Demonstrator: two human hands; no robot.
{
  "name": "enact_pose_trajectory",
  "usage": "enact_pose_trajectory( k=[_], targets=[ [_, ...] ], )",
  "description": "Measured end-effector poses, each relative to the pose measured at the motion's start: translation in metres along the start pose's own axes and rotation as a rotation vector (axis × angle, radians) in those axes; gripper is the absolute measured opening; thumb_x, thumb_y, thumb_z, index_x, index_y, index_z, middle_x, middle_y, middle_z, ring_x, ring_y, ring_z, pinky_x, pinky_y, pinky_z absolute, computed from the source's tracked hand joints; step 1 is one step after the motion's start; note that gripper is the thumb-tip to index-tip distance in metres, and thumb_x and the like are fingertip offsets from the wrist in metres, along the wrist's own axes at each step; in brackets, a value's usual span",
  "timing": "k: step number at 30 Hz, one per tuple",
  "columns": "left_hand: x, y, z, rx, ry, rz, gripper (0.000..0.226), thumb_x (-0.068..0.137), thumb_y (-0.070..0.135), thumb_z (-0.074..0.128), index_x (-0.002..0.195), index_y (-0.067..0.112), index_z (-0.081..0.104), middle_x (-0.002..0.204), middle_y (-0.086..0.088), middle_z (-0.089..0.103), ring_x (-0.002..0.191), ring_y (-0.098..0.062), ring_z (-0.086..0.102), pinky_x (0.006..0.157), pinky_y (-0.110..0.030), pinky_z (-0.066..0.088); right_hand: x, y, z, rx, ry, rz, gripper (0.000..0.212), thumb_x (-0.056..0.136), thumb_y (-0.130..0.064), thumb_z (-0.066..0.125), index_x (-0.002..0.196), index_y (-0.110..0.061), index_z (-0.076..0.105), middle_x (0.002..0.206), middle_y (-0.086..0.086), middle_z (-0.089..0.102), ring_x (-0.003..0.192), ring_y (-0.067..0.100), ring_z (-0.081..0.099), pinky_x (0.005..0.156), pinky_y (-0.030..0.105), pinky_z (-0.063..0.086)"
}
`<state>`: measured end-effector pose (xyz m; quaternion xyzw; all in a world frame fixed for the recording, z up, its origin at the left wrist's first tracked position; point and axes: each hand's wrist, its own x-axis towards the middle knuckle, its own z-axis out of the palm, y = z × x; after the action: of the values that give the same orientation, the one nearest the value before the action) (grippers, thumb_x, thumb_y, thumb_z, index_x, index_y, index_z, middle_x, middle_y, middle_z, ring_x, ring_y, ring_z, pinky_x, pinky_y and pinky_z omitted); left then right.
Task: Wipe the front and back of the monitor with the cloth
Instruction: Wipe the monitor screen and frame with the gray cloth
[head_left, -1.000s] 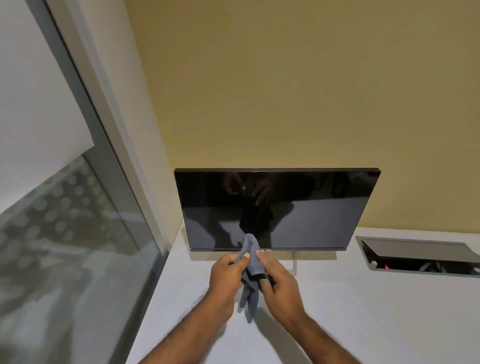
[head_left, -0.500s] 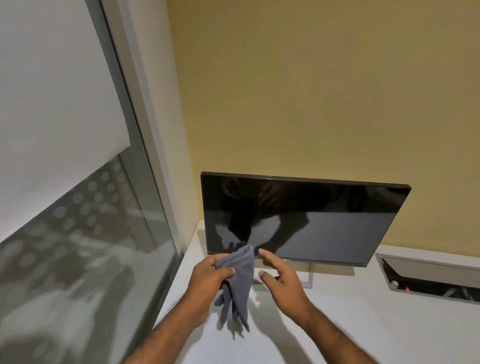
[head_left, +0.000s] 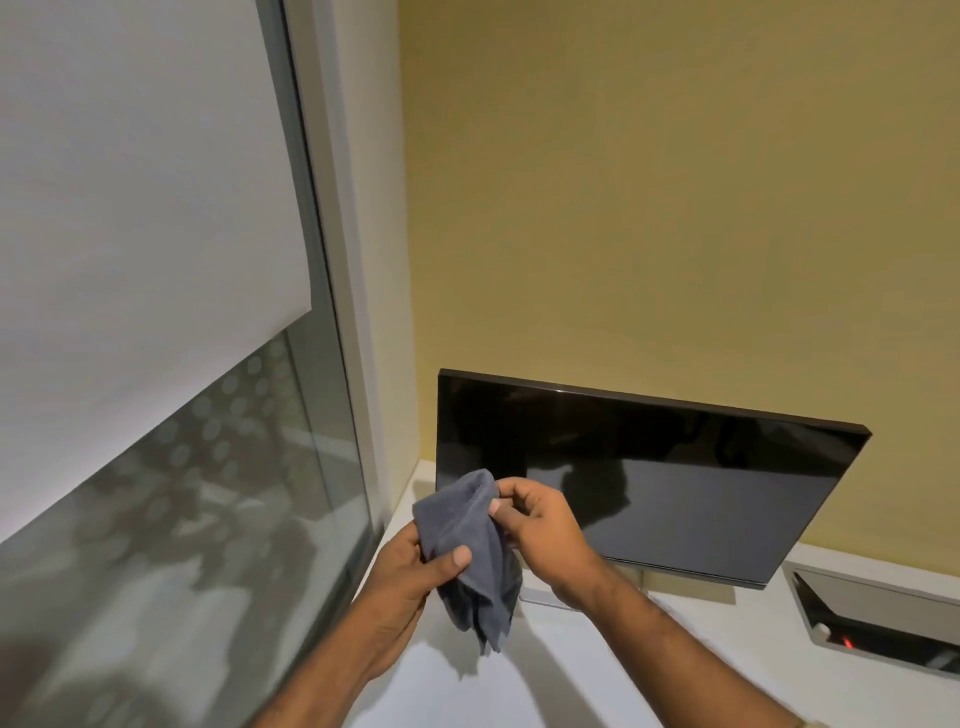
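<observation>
Both hands hold a grey cloth (head_left: 467, 551) in front of the dark monitor (head_left: 675, 478).

The monitor stands upright on the white desk (head_left: 571, 675) against the yellow wall (head_left: 675, 208), its screen off and reflecting dim shapes. Just before its lower left corner, the left hand (head_left: 400, 577) grips the cloth with its thumb curled over the fabric, and the right hand (head_left: 540, 525) pinches the cloth's upper edge between thumb and fingertips. The cloth is bunched, and its loose end hangs below the hands above the desk. To the left of the monitor is a window (head_left: 208, 493) with a white blind (head_left: 130, 208) partly down. To the monitor's right, an open cable hatch (head_left: 878, 618) is set in the desk, a small red light showing inside.
</observation>
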<state>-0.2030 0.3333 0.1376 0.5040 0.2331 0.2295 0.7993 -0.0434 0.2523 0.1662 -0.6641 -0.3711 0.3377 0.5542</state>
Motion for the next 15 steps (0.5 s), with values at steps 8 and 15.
enact_pose_trajectory(
  k=[8,15],
  targets=[
    [0.002,0.026,0.024,0.271,0.309,0.112,0.108,0.046,0.041,0.092,0.142,0.024,0.045,0.132,-0.003,0.062,0.120,-0.026,0.060,0.098,-0.051,0.054,0.026,-0.017,0.026,-0.071,0.160,0.014,0.011,0.096,-0.022,0.059,0.089,-0.019,0.066,0.088,0.007,0.070,0.084,0.022,0.070,0.073,0.040,0.061],
    [0.020,0.035,0.026,0.234,0.536,0.157,0.053,0.076,0.023,0.084,0.125,0.018,0.063,0.115,-0.003,0.072,0.107,-0.025,0.068,0.093,-0.049,0.057,0.039,-0.035,0.027,-0.120,0.198,0.019,0.008,0.093,-0.019,0.063,0.088,-0.015,0.067,0.086,0.014,0.070,0.082,0.027,0.069,0.071,0.038,0.061]
  ],
)
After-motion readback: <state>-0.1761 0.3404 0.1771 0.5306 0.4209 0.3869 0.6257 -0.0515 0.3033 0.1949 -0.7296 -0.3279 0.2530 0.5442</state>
